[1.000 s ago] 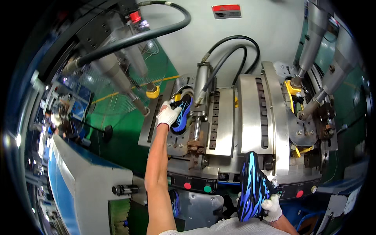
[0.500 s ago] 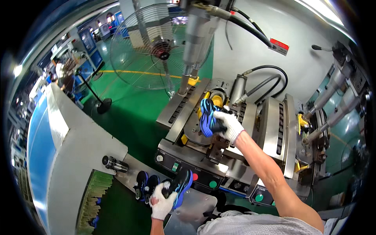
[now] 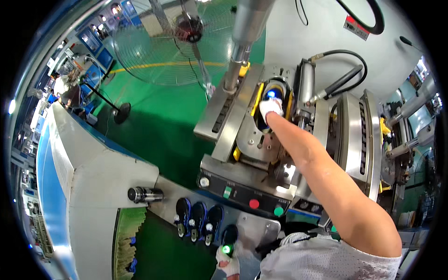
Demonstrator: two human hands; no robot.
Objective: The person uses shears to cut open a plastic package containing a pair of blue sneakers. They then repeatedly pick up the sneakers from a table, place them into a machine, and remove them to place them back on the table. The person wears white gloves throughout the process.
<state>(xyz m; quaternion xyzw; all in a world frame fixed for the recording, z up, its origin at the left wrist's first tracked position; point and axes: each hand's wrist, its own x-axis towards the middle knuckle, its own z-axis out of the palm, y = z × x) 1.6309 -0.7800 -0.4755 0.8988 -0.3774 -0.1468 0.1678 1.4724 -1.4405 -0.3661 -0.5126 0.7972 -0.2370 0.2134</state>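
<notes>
Right hand [image 3: 270, 108] covers blue sole [image 3: 273, 91]; left hand [image 3: 227, 262], half cut off, grips dark sole [image 3: 228, 239]

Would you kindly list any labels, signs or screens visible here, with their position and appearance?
Warning sign: on the white machine housing at upper right, small tilted rectangle, red over white.
Button labels: small pale tags above the green, red and green buttons on the dark control strip; too small to make out.
No screens or packages visible.

Right hand [image 3: 270, 108] presses blue sole [image 3: 273, 93] into mould [image 3: 254, 135]; left hand [image 3: 227, 262] holds dark sole [image 3: 228, 238].
</notes>
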